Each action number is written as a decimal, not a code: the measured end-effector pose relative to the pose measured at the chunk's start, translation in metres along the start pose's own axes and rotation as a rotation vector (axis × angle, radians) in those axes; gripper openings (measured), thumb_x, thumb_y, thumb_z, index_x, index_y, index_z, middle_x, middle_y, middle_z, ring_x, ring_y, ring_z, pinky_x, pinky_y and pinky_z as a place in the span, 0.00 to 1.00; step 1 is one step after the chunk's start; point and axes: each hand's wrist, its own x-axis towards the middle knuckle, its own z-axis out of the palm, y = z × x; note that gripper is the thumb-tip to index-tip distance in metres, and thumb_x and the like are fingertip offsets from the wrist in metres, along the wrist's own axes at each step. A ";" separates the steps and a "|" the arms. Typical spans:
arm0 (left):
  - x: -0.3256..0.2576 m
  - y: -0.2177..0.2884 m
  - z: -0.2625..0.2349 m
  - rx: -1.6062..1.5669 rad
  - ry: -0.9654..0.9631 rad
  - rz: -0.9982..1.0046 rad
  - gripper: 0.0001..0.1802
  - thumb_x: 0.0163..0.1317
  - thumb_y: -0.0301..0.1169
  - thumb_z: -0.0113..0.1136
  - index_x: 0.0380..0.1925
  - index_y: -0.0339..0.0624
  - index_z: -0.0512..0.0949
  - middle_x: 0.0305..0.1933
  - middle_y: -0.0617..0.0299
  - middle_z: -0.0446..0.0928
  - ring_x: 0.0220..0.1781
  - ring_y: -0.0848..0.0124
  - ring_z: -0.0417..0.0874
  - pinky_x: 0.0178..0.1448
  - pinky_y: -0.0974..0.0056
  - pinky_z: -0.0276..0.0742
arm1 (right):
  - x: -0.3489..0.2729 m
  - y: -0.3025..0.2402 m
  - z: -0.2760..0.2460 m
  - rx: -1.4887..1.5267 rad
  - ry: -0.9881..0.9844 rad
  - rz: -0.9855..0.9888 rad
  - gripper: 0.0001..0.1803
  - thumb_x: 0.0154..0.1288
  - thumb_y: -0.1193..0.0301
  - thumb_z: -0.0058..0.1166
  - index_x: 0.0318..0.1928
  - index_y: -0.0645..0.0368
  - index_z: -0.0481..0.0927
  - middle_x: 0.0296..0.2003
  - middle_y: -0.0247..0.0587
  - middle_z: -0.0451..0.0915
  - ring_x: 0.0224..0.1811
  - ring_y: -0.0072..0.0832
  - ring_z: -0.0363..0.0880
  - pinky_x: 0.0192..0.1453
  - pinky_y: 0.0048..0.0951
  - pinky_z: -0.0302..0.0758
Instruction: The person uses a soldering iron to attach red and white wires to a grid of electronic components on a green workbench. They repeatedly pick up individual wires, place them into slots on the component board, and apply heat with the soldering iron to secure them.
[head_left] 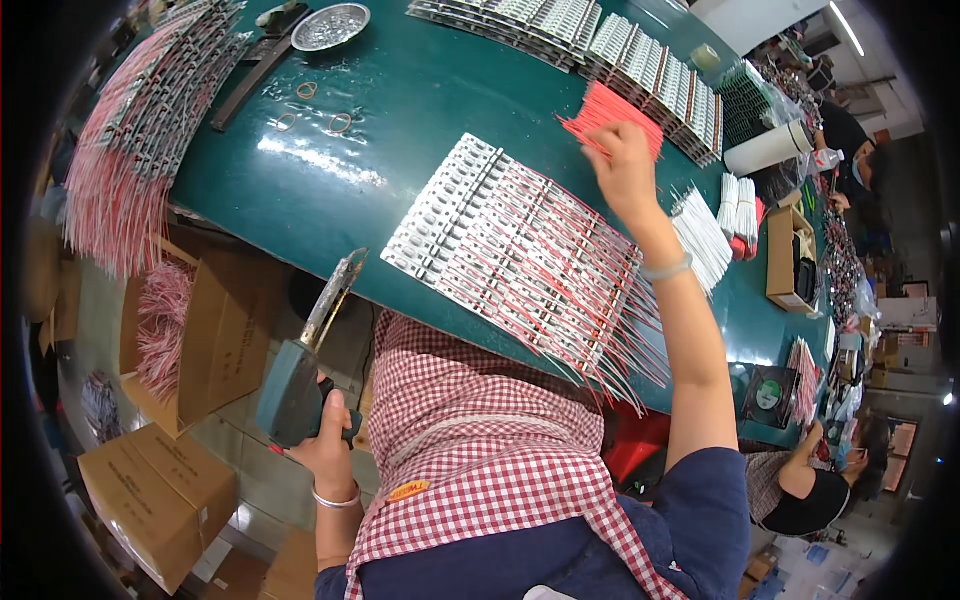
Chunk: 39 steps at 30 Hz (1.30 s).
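Note:
My left hand (325, 440) grips a teal-handled soldering iron (300, 370), its metal tip pointing up toward the green table's edge (330, 270). My right hand (625, 170) reaches far across the table and pinches red wires from a loose red wire bundle (610, 115). Between the two hands lies a row of white strip boards with red and white wires attached (520, 250), fanned out flat on the table. A red-and-white checked apron (480, 450) covers my lap.
More wired boards hang stacked at the left edge (140, 130) and along the back (600, 50). A metal dish (330, 25), rubber bands (340, 123), white wire bundles (705, 235) and cardboard boxes (160, 490) are around. Other people work at the right (810, 480).

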 end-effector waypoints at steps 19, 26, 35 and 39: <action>0.021 0.025 -0.012 -0.157 0.221 -0.005 0.15 0.55 0.17 0.67 0.44 0.30 0.78 0.28 0.59 0.78 0.19 0.77 0.75 0.23 0.71 0.71 | 0.013 -0.068 -0.038 0.840 -0.778 0.680 0.18 0.61 0.75 0.68 0.44 0.59 0.70 0.26 0.31 0.79 0.25 0.15 0.75 0.27 0.18 0.68; 0.045 0.023 -0.048 -0.314 0.613 0.137 0.17 0.56 0.16 0.62 0.46 0.29 0.75 0.34 0.55 0.78 0.18 0.75 0.73 0.20 0.72 0.67 | 0.125 -0.122 -0.025 1.051 -0.748 0.430 0.10 0.64 0.72 0.64 0.42 0.65 0.83 0.36 0.34 0.84 0.36 0.18 0.79 0.42 0.23 0.76; 0.040 0.013 -0.109 -0.253 0.804 0.131 0.14 0.56 0.15 0.61 0.43 0.30 0.75 0.33 0.56 0.77 0.18 0.75 0.73 0.19 0.73 0.66 | 0.334 -0.318 0.102 1.870 -0.571 0.650 0.15 0.73 0.67 0.56 0.50 0.68 0.79 0.45 0.47 0.84 0.45 0.36 0.84 0.51 0.43 0.82; 0.038 0.006 -0.112 -0.248 0.820 0.065 0.15 0.56 0.15 0.61 0.45 0.30 0.74 0.35 0.54 0.77 0.19 0.75 0.73 0.19 0.72 0.67 | 0.391 -0.394 0.172 1.811 -0.237 0.775 0.13 0.74 0.72 0.51 0.53 0.69 0.76 0.46 0.50 0.83 0.46 0.42 0.84 0.53 0.49 0.83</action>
